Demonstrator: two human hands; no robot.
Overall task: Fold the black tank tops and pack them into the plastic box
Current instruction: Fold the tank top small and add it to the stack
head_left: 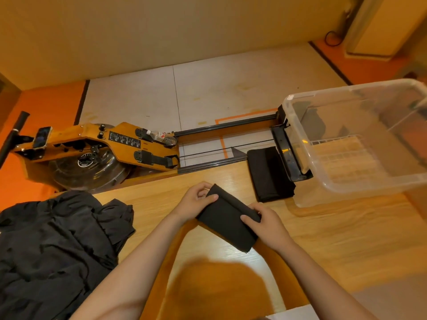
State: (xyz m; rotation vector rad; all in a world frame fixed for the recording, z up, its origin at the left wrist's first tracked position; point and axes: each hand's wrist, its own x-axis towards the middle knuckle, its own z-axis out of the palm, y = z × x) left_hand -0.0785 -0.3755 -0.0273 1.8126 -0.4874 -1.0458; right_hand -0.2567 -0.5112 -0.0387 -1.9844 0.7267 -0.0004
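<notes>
Left hand (pixel 194 201): curled round the far corner of the folded tank top (pixel 227 224), thumb on top, fingers tucked behind the cloth.
Right hand (pixel 270 225): pinching the right edge, thumb pressed on the upper face, fingers wrapped under and out of sight.
Where the top is: held between both hands, low over the middle of the wooden table (pixel 323 239), tilted, with its near corner pointing down at the board.
How it will handle: my read is light, soft and limp. It has no stiffness of its own, so the folds will spring open if one side is let go.
Where to hold: opposite edges, as now, or a flat palm underneath, to keep the layers together on the way over.
Unfolded pile (pixel 57 245): a big crumpled heap of black cloth at the left end of the table, plenty to fold yet.
Folded stack (pixel 270 174): neat dark tops lying flat, just beside the box's left wall, not yet packed.
Plastic box (pixel 298 137): clear and open-topped at the right end. It looks empty, though dark shapes show through its walls and I cannot tell whether they lie inside.
Beyond the table: a rowing machine (pixel 104 146) on the floor, with a water bottle (pixel 161 136) resting on it.
</notes>
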